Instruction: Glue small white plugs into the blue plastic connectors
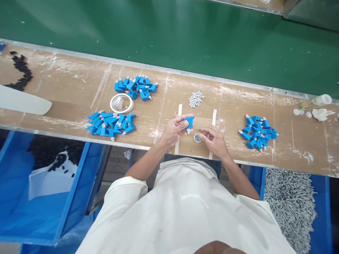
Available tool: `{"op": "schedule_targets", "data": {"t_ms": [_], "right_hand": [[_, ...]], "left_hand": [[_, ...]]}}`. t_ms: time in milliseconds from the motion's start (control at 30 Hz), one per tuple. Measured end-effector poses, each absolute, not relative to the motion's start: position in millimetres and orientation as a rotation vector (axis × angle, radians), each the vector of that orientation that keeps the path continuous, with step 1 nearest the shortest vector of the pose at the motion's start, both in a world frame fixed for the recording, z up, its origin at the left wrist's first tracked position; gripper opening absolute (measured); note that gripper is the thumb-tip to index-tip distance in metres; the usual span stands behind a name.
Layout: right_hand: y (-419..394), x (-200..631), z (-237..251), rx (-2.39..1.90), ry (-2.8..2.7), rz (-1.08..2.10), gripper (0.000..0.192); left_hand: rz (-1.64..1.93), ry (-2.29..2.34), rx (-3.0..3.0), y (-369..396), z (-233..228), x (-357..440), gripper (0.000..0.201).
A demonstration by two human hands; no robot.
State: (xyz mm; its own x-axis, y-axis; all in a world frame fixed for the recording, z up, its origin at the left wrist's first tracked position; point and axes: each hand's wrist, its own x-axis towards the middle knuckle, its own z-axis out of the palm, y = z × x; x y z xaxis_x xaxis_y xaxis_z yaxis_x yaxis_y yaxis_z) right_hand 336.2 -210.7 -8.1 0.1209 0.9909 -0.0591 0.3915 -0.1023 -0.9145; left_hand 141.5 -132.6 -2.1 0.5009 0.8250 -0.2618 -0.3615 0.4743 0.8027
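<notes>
My left hand (pixel 174 128) pinches a small blue plastic connector (pixel 189 122) with a white tip, held just above the wooden bench. My right hand (pixel 214 140) is beside it, fingers curled close together near a small round metal dish (pixel 197 138); whether it pinches a tiny part I cannot tell. Both hands work between two white strips (pixel 213 120) stuck on the bench. A little heap of small grey parts (pixel 196 99) lies just beyond the hands.
Piles of blue connectors lie at the left (pixel 111 123), back left (pixel 136 86) and right (pixel 257 131). A tape roll (pixel 121 103) sits near them. A green conveyor belt (pixel 169 35) runs behind. Blue bins (pixel 39 183) hold black parts and grey parts (pixel 291 201).
</notes>
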Motion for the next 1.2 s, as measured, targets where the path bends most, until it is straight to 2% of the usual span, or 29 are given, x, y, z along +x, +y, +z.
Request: {"op": "schedule_targets", "data": {"t_ms": [167,367,533,733,967,1067,1200], "right_hand": [[-204,331,-10,-1.556,-1.465,0.900,0.025],[-213,339,-2,-1.492,-1.683,0.720,0.022],[-217,345,6,-1.428,-1.683,0.729,0.019],[-214,351,28,-1.411,-1.304,0.769,0.018],[-219,337,54,-1.240,-1.374,0.504,0.009],[-221,331,55,-1.177,-1.467,0.387,0.016],[-222,329,54,-1.217,-1.540,0.340,0.015]], "left_hand": [[0.828,0.699,0.714,-134,-9,137,0.060],[0.843,0.655,0.610,-135,-10,134,0.051],[0.817,0.641,0.518,-139,-11,139,0.051],[0.700,0.620,0.429,-149,-6,146,0.052],[0.628,0.547,0.422,-158,7,153,0.048],[0.628,0.542,0.432,-159,8,153,0.049],[0.614,0.567,0.438,-160,8,152,0.050]]}}
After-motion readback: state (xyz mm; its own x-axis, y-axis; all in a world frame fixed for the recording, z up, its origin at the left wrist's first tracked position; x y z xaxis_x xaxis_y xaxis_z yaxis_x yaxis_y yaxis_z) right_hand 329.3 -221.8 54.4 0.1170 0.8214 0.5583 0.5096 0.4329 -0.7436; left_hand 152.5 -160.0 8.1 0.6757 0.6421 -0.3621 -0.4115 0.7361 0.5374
